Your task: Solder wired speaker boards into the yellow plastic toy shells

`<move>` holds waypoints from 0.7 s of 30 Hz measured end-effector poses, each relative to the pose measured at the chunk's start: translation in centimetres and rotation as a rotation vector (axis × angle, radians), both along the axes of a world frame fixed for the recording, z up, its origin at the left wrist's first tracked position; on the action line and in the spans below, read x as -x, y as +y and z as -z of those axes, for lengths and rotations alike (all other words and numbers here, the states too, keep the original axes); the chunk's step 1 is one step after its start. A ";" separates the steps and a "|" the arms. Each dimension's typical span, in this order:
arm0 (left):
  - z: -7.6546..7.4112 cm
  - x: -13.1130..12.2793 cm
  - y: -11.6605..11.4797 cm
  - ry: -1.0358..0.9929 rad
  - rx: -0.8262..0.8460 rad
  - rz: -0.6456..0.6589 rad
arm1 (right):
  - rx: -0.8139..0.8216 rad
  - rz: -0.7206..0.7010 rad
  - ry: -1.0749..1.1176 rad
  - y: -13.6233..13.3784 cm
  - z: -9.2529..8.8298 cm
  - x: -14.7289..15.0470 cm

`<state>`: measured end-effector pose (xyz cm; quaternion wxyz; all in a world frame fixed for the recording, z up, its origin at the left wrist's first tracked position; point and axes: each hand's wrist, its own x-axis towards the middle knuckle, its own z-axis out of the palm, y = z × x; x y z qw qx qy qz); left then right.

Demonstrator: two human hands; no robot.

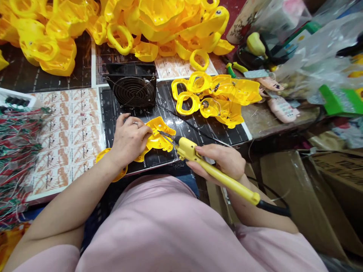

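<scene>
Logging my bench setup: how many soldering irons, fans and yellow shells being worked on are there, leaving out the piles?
soldering iron, in the right hand: 1
fan: 1
yellow shell, under the left hand: 1
Total: 3

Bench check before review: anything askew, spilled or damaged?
No spill or damage visible. One oddity: a yellow plastic ring beside the left hand overhangs the table at its front edge. That hand pins the yellow plastic shell; the right hand holds the yellow soldering iron, tip on that shell.
</scene>
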<state>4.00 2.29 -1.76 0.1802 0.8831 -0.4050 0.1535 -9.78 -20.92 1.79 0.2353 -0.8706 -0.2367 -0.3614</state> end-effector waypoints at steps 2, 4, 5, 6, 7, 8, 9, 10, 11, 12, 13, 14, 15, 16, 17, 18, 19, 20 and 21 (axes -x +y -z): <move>-0.1 -0.1 -0.1 0.012 -0.011 0.001 | 0.001 -0.025 0.003 -0.1 -0.1 -0.2; -0.2 -0.2 -0.2 0.022 -0.026 0.005 | 0.005 -0.029 -0.008 -0.2 -0.2 -0.3; -0.3 -0.2 -0.2 0.027 -0.032 0.006 | 0.004 -0.030 -0.019 -0.2 -0.3 -0.3; -0.4 -0.2 -0.2 0.031 -0.038 0.004 | 0.004 -0.035 -0.024 -0.1 -0.3 -0.4; -0.4 -0.2 -0.3 0.035 -0.046 -0.001 | 0.005 -0.045 -0.022 -0.1 -0.4 -0.4; -0.5 -0.2 -0.4 0.037 -0.057 -0.009 | 0.008 -0.059 -0.016 0.0 -0.4 -0.5; -0.6 -0.2 -0.5 0.036 -0.072 -0.019 | 0.011 -0.071 -0.008 0.1 -0.3 -0.5; -0.7 -0.2 -0.6 0.033 -0.091 -0.031 | 0.016 -0.081 -0.007 0.1 -0.3 -0.6; -0.8 -0.2 -0.7 0.030 -0.113 -0.041 | 0.023 -0.088 -0.012 0.2 -0.2 -0.7; -0.9 -0.1 -0.8 0.028 -0.136 -0.048 | 0.030 -0.092 -0.019 0.3 -0.1 -0.8; -1.0 -0.1 -0.8 0.029 -0.158 -0.051 | 0.035 -0.099 -0.027 0.4 0.0 -1.0; -1.1 -0.1 -0.9 0.034 -0.179 -0.051 | 0.039 -0.106 -0.029 0.4 0.1 -1.1; -1.2 -0.1 -0.9 0.042 -0.195 -0.050 | 0.041 -0.114 -0.026 0.5 0.1 -1.2; -1.2 -0.1 -1.0 0.052 -0.207 -0.052 | 0.042 -0.120 -0.025 0.5 0.2 -1.3; -1.3 -0.1 -1.0 0.064 -0.215 -0.055 | 0.043 -0.122 -0.029 0.6 0.3 -1.5; -1.3 -0.1 -1.0 0.077 -0.220 -0.059 | 0.047 -0.126 -0.032 0.6 0.3 -1.6; -1.3 -0.1 -1.1 0.087 -0.222 -0.064 | 0.055 -0.130 -0.033 0.6 0.4 -1.7; -1.3 -0.1 -1.1 0.095 -0.224 -0.067 | 0.065 -0.138 -0.027 0.6 0.4 -1.7; -1.3 -0.1 -1.1 0.102 -0.227 -0.069 | 0.076 -0.146 -0.014 0.6 0.3 -1.8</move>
